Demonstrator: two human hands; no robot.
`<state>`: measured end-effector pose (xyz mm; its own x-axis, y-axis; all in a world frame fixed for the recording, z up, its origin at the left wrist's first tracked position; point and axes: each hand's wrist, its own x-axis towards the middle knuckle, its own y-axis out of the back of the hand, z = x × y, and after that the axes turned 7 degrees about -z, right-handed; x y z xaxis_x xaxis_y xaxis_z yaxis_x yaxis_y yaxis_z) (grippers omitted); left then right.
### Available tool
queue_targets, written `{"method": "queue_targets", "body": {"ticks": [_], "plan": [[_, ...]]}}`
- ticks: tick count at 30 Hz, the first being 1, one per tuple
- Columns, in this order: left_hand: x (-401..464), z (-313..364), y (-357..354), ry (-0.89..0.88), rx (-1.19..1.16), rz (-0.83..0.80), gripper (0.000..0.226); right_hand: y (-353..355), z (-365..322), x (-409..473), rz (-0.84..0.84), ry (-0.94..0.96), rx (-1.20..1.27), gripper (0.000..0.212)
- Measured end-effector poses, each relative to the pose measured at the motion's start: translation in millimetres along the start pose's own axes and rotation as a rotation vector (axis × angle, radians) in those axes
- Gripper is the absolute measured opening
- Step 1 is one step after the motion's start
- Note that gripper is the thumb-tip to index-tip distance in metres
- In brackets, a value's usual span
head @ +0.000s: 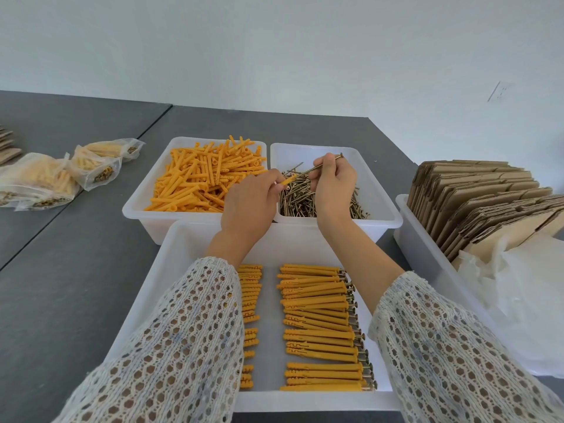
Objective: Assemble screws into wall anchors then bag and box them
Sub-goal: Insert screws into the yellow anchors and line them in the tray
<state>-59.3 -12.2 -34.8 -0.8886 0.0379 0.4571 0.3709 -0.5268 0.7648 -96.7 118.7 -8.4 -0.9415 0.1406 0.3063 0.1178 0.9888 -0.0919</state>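
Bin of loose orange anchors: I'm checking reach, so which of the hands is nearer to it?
Left. The left hand hovers at the right edge of the orange anchor bin; the right hand is over the screw bin beside it.

The grey table (91,239) carries three white bins side by side at the middle (146,209) (393,215) and front (146,297). Filled bags (61,175) lie at its left, and a fourth bin (427,257) of flat cardboard stands at its right.

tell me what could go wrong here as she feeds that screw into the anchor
The screw pinched by the right hand meets the orange anchor in the left hand at an angle, so it could miss the opening or jab a fingertip. Both hang above the screw bin, so a dropped anchor could land among the loose screws.
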Motion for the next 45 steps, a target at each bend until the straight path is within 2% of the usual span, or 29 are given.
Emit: {"method": "queue_targets", "body": {"ticks": [4,7,9,13,16,18,22,24,26,28,31,33,34,39,41,43,45], "plan": [[-0.2,-2.7,-1.8,0.006,-0.005,-0.002,0.019,-5.3,1.5,-3.8,-0.214,-0.037,-0.112,0.029],[0.3,-4.3,-2.4,0.028,-0.012,0.007,0.019,-6.0,0.9,-4.1,-0.241,-0.021,-0.125,0.027],[0.5,-3.3,-2.4,0.026,-0.021,0.023,0.018,-3.1,-0.3,-2.4,-0.191,-0.017,-0.059,0.027],[0.1,-3.3,-2.5,0.011,-0.02,0.02,0.019,4.6,-1.0,4.1,0.018,-0.009,0.058,0.028],[0.9,-4.1,-3.5,-0.012,-0.018,0.014,0.02,7.2,0.4,6.0,0.092,-0.002,0.094,0.03],[1.4,-4.7,-4.3,-0.015,-0.015,0.018,0.019,4.8,1.7,4.9,0.042,-0.008,0.073,0.03],[2.4,-7.5,-5.9,-0.015,-0.001,0.027,0.018,-4.5,4.9,0.0,-0.21,-0.024,-0.076,0.028],[2.6,-8.2,-6.6,-0.023,-0.029,0.047,0.017,-5.0,5.4,-1.0,-0.257,-0.01,-0.102,0.025],[2.1,-6.2,-5.8,-0.02,-0.089,0.078,0.017,-4.9,3.6,-2.3,-0.306,-0.019,-0.064,0.024],[4.0,-1.1,-3.1,0.017,-0.265,0.103,0.016,-4.4,2.7,-1.9,-0.319,-0.062,-0.037,0.034],[10.5,11.5,9.3,0.1,-0.608,0.08,0.013,0.1,4.3,4.5,-0.217,-0.149,0.001,0.042],[13.7,19.1,22.8,0.099,-0.708,-0.065,0.013,6.1,8.0,11.8,-0.112,-0.233,-0.01,0.042],[13.9,23.0,29.0,0.089,-0.718,-0.198,0.013,9.8,9.9,15.3,-0.066,-0.281,-0.018,0.042],[6.0,53.4,35.5,0.042,-0.5,-1.147,0.013,24.4,14.4,29.2,-0.008,-0.441,0.14,0.026],[-1.1,68.3,23.3,0.056,-0.4,-1.429,0.013,27.4,15.2,33.2,-0.029,-0.486,0.184,0.024],[-9.6,79.6,10.5,0.084,-0.313,-1.593,0.012,30.1,15.5,35.4,-0.076,-0.526,0.206,0.021],[-17.8,85.9,1.0,0.104,-0.246,-1.628,0.012,32.4,15.7,36.1,-0.142,-0.54,0.201,0.021]]}}
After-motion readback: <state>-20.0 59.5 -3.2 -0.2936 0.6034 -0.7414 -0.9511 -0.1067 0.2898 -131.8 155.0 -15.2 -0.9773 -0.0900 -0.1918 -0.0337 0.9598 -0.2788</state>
